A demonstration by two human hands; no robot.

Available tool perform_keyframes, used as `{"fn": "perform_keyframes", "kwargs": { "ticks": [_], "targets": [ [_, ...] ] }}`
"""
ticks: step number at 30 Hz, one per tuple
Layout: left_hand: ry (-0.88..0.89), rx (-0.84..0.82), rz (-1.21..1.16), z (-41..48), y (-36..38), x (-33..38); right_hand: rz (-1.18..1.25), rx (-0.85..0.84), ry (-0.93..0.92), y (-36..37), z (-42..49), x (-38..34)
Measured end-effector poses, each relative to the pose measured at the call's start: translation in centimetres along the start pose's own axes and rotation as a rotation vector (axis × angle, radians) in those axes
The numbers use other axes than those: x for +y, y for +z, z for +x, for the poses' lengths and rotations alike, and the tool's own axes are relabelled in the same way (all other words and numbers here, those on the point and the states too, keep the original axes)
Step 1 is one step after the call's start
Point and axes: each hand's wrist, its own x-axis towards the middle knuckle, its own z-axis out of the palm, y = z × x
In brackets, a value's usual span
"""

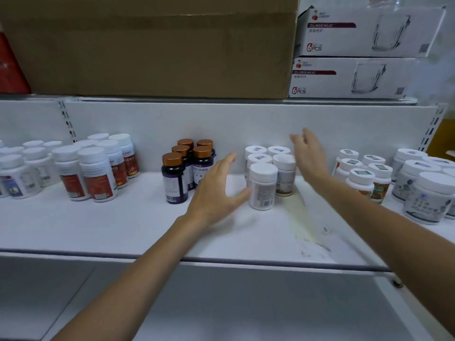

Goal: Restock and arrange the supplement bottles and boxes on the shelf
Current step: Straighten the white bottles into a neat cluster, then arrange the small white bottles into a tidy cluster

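Note:
A cluster of small white bottles (263, 185) with white caps stands mid-shelf on the white shelf board (123, 230). My left hand (216, 190) is open on the cluster's left side, thumb touching the front bottle. My right hand (310, 156) is open on the cluster's right, fingers raised and blurred. Dark purple bottles with copper caps (184, 168) stand just left of my left hand. White bottles with red labels (96, 173) are grouped further left.
More white-capped bottles (364, 178) and larger white jars (428, 193) stand at the right. On the shelf above sit a big brown carton (152, 48) and two stacked glass-mug boxes (357, 52). A lower shelf (221, 303) lies below.

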Motion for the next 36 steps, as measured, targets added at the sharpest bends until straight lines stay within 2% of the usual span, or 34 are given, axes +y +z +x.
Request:
{"fn": "perform_keyframes", "kwargs": {
  "ticks": [4,11,14,21,25,30,36],
  "targets": [
    [0.169,0.118,0.092,-1.1,-2.6,-1.3,-0.044,-0.024,-0.153,1.8,-1.5,-3.0],
    [0.307,0.076,-0.015,-0.4,-2.4,1.5,-0.138,-0.008,-0.298,2.1,-4.4,-4.1],
    [0.267,0.03,-0.084,0.4,-1.0,4.3,-0.19,-0.019,-0.311,-0.4,-4.7,-3.8],
    [0.133,0.001,-0.208,1.6,3.7,9.7,-0.132,0.084,-0.232,-9.3,-3.6,-2.2],
    [-0.001,-0.099,-0.34,2.2,7.8,12.4,-0.106,0.111,-0.109,-13.1,-3.1,-0.4],
    [-0.136,-0.176,-0.371,3.5,12.8,14.2,-0.185,0.017,0.045,-14.3,-2.7,2.6],
    [-0.216,-0.228,-0.383,4.7,15.2,14.3,-0.306,-0.011,0.046,-14.5,0.3,3.6]
  ]
}}
